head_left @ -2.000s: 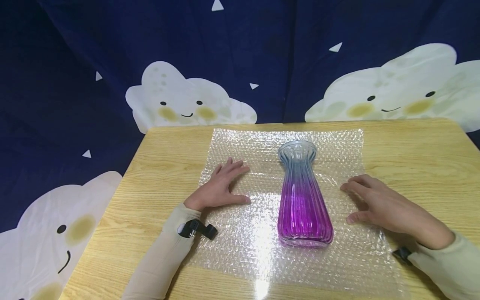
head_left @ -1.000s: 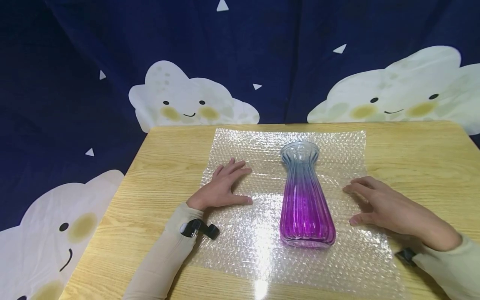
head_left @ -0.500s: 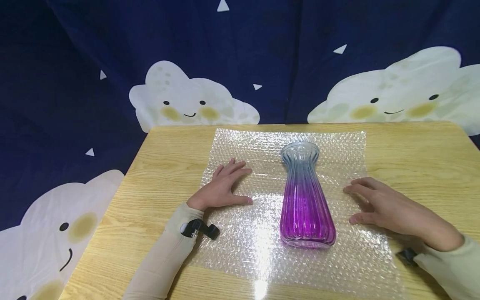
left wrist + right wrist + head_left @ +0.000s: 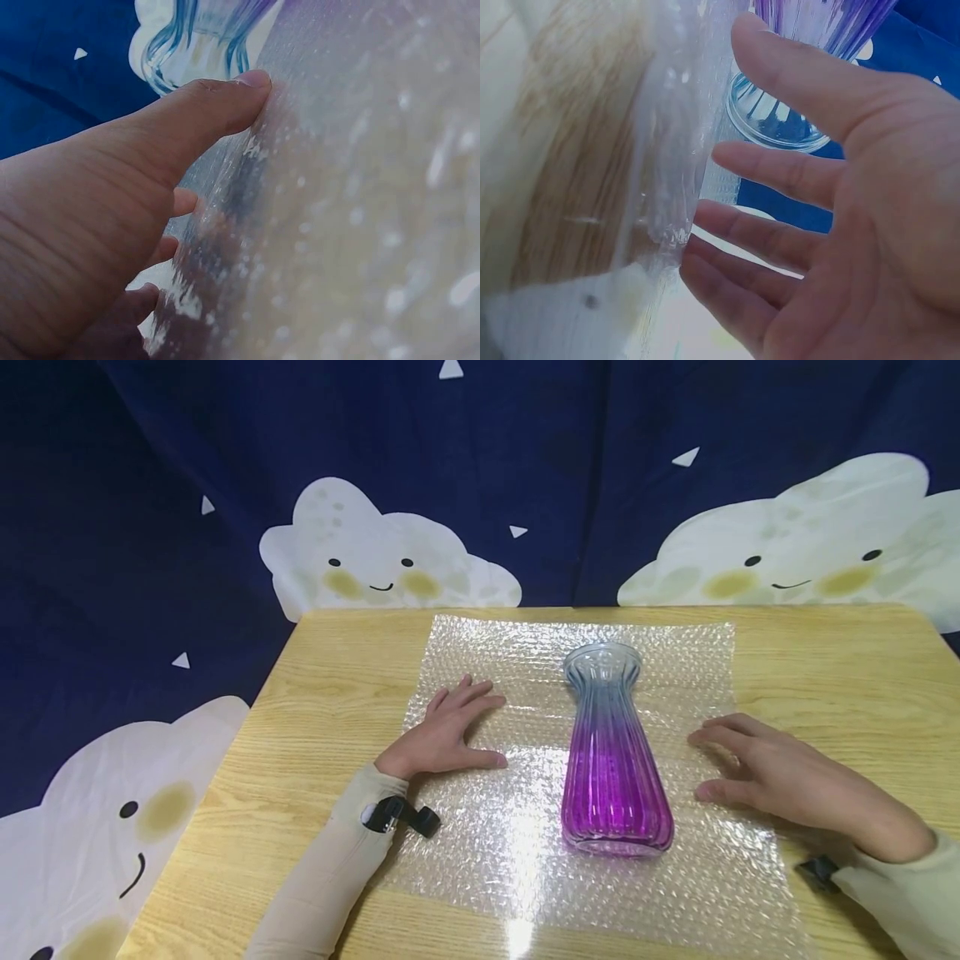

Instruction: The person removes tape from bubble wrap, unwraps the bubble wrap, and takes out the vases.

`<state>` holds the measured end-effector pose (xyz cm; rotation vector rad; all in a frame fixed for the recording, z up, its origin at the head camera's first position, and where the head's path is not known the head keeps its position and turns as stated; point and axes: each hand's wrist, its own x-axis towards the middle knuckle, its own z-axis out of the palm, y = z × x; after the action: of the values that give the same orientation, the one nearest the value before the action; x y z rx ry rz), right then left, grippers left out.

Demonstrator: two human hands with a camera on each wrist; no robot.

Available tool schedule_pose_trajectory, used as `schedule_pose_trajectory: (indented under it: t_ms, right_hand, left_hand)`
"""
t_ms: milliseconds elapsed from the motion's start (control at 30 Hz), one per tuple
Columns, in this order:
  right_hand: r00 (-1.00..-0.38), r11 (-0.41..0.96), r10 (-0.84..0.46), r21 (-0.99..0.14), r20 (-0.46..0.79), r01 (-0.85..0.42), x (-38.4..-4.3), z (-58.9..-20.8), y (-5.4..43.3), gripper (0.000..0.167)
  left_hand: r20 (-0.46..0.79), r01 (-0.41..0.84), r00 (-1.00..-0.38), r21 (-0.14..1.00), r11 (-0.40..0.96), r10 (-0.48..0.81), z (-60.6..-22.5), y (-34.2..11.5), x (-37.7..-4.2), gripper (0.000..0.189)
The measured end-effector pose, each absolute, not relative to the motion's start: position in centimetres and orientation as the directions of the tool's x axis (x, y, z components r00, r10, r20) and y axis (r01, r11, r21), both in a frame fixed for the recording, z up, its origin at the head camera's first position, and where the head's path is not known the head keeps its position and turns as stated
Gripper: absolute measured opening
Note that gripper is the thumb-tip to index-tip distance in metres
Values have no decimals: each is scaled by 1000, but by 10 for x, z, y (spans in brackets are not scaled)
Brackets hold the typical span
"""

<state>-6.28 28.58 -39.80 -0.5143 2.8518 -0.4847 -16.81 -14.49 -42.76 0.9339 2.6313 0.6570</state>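
Observation:
A ribbed glass vase (image 4: 615, 760), clear blue at its flared mouth and purple toward the base, lies on its side on a sheet of bubble wrap (image 4: 525, 852). Its mouth points to the table's far edge. To its left, my left hand (image 4: 446, 735) rests on the wrap with fingers spread, apart from the glass. My right hand (image 4: 780, 768) is on the other side, at the sheet's right edge, fingers loosely bent and holding nothing. In the right wrist view the fingertips touch or nearly touch the bubble wrap (image 4: 671, 150); the vase (image 4: 780, 112) shows behind the thumb.
The wooden table (image 4: 300, 693) extends past the wrap on both sides. A dark blue curtain (image 4: 555, 460) with printed white clouds hangs behind and to the left of it. Small black cameras sit on both wrists, the left wrist camera (image 4: 408, 817) in full view.
The head view has shifted slightly, so everything appears a little farther right. Both hands, the vase and the wrap otherwise keep their places.

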Motion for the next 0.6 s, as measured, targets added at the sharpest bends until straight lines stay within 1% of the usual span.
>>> schedule_pose_trajectory:
  t_ms: [300, 600]
  right_hand:
    - [-915, 869, -397, -350, -69, -351, -62, -396, 286, 60]
    - [-916, 860, -401, -350, -16, -371, -62, -397, 285, 58]
  left_hand:
    - [-111, 521, -751, 506, 688, 651, -424, -144, -167, 95]
    - [-101, 526, -752, 504, 685, 652, -426, -145, -168, 95]
